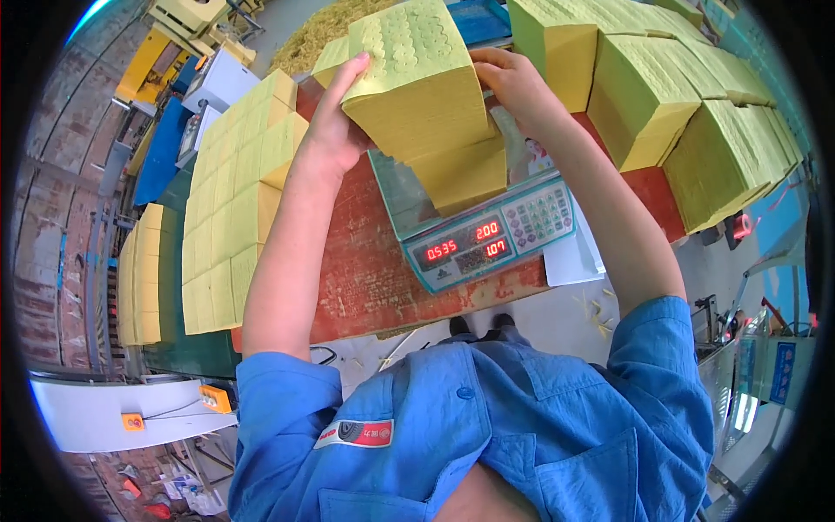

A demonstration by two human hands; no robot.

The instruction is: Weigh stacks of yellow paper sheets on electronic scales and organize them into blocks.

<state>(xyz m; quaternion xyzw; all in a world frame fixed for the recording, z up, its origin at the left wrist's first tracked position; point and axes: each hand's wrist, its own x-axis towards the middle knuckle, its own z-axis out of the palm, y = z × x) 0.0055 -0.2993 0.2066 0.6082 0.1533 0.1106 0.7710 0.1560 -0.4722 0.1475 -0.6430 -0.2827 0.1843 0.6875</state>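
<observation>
Between my two hands is a thick stack of yellow paper [417, 113], its top sheet embossed with rows of round patterns. My left hand [335, 126] grips its left side, thumb on the top edge and the other fingers partly hidden. At the far right edge of the stack, my right hand [522, 87] presses with bent fingers, their tips hidden behind the paper. Below it a smaller yellow paper block [461, 178] sits on the digital scale [539, 213], whose red display is lit. I cannot tell whether the held stack rests on that block.
The scale stands on a worn red table [365, 261]. Rows of yellow paper stacks fill the left side [226, 213] and the right side [648, 96]. A white sheet [574, 257] lies by the scale's right corner. Machinery with a control box [222, 83] stands at far left.
</observation>
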